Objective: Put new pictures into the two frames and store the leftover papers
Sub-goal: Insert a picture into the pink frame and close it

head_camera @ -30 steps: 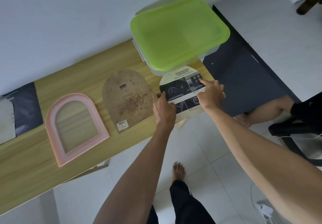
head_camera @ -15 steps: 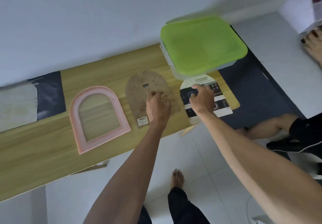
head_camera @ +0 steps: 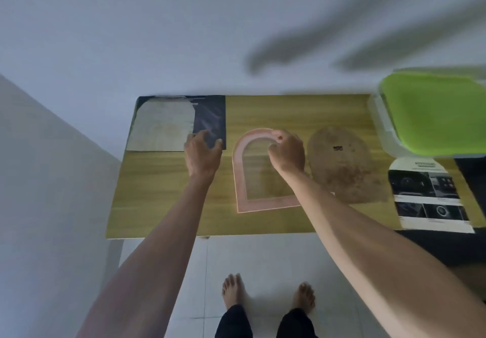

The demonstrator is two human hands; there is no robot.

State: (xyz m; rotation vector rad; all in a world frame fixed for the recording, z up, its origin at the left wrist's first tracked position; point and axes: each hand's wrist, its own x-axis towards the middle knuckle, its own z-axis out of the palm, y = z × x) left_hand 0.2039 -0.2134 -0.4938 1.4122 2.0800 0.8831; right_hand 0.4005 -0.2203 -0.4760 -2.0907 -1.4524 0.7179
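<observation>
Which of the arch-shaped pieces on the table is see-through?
The pink arched frame, under the right hand: wood grain shows through its middle. The brown backing board and printed arched picture are solid.

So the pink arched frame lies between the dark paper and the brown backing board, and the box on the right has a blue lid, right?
Not quite: the lid is green, not blue, as the head view shows. The rest holds: the pink frame lies between the dark paper and the brown backing board.
</observation>
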